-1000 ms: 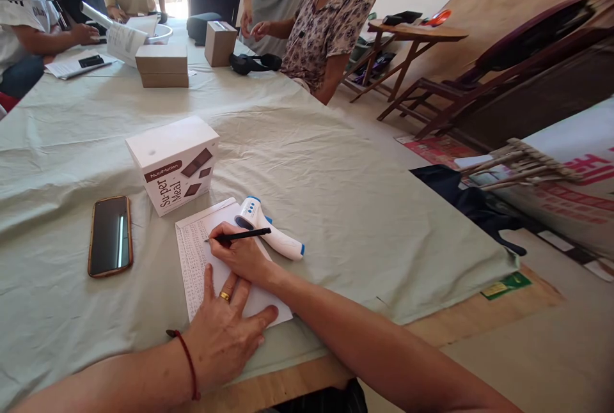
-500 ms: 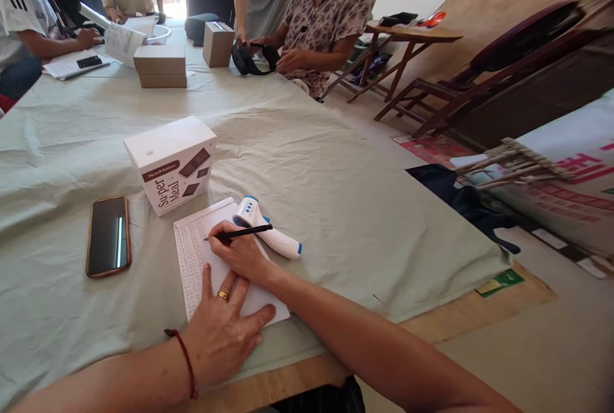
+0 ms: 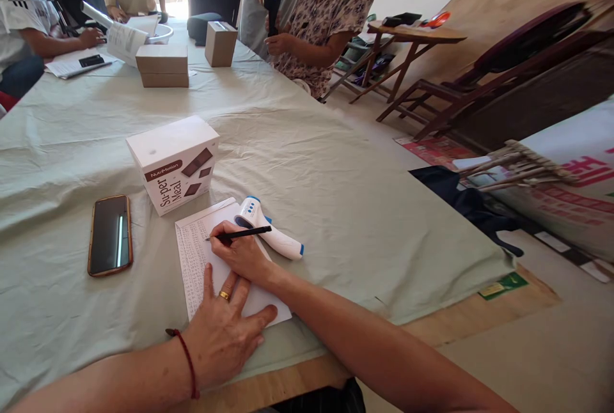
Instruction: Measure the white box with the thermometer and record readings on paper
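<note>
My right hand [image 3: 240, 253] is closed around a black pen [image 3: 247, 233], its tip on a notepad [image 3: 259, 301] that carries rows of small handwriting down its left part. Fingers spread, my left hand [image 3: 228, 323] lies flat on the lower part of the same pad; a ring and a red cord bracelet are on it. Just beyond the right hand a white and blue infrared thermometer [image 3: 283, 241] rests partly over the pad's edge. Behind the pad stands a white "Super Meal" box [image 3: 175, 151]. A smartphone [image 3: 110, 234] with a dark screen lies to the left.
A pale green cloth [image 3: 307, 157] covers the table. Two cardboard boxes [image 3: 163, 68] stand toward the far end. Across the table, one person [image 3: 321, 36] and another standing beside hold a black headset [image 3: 272, 0]. Wooden furniture [image 3: 417, 36] is on the right.
Across the table, the black headset has been lifted off the cloth and turned upright. My hands, the pen and the pad stay nearly in place; the view shifts slightly.
</note>
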`<state>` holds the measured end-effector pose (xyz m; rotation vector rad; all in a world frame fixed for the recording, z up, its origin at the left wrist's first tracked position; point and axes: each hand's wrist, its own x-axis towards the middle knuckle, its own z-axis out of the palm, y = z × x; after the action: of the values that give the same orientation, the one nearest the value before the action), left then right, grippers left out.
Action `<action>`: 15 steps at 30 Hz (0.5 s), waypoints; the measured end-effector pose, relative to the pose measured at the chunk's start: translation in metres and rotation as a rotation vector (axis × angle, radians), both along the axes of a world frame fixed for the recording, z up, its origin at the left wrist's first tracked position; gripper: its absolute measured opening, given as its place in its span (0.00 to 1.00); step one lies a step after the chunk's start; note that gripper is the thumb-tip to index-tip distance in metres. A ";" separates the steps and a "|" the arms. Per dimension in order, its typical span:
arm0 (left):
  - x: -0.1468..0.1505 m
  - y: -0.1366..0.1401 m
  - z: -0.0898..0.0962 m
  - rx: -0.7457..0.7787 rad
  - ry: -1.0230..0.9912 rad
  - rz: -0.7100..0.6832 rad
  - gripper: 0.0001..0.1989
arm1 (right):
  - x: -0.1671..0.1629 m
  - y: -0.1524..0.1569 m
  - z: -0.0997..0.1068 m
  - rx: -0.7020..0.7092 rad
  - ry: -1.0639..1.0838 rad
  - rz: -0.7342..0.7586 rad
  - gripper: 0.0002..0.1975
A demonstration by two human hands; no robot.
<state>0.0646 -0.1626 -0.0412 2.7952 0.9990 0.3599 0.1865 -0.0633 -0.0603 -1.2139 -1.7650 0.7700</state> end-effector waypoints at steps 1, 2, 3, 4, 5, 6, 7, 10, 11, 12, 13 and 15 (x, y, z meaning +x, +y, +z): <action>0.000 0.000 0.000 -0.001 -0.001 -0.002 0.20 | 0.000 0.000 0.000 -0.007 0.000 0.003 0.05; 0.000 0.000 0.000 -0.001 -0.002 -0.003 0.20 | 0.001 0.000 0.000 -0.014 0.001 0.006 0.05; 0.000 0.000 0.000 0.000 -0.003 -0.004 0.20 | 0.001 0.000 0.000 -0.021 0.002 0.006 0.05; -0.001 0.000 0.000 0.001 -0.003 -0.005 0.20 | 0.002 0.000 -0.001 -0.028 0.004 0.004 0.05; -0.001 0.000 0.000 0.004 -0.003 -0.006 0.21 | 0.002 0.000 -0.001 -0.033 0.007 -0.004 0.04; -0.001 0.000 0.000 0.005 -0.001 -0.007 0.21 | 0.003 0.000 -0.001 -0.036 0.010 -0.015 0.04; -0.001 0.000 0.000 0.004 0.002 -0.007 0.21 | 0.003 0.001 -0.001 -0.037 0.012 -0.023 0.04; 0.000 0.000 0.001 -0.007 0.011 -0.005 0.21 | 0.003 0.001 -0.001 -0.033 0.014 -0.024 0.04; 0.000 0.000 0.001 -0.010 0.011 -0.002 0.21 | 0.003 0.000 -0.001 -0.028 0.012 -0.017 0.04; 0.000 0.000 0.001 -0.012 0.010 -0.001 0.21 | 0.003 0.000 -0.001 -0.024 0.009 -0.009 0.04; 0.000 0.000 0.001 -0.013 0.006 -0.001 0.21 | 0.003 0.000 -0.001 -0.019 0.007 -0.003 0.04; -0.001 0.000 0.001 -0.010 0.001 -0.003 0.21 | 0.003 0.000 -0.002 -0.018 0.009 -0.004 0.04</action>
<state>0.0639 -0.1631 -0.0401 2.7873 0.9945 0.3522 0.1891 -0.0633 -0.0618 -1.2235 -1.7512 0.7891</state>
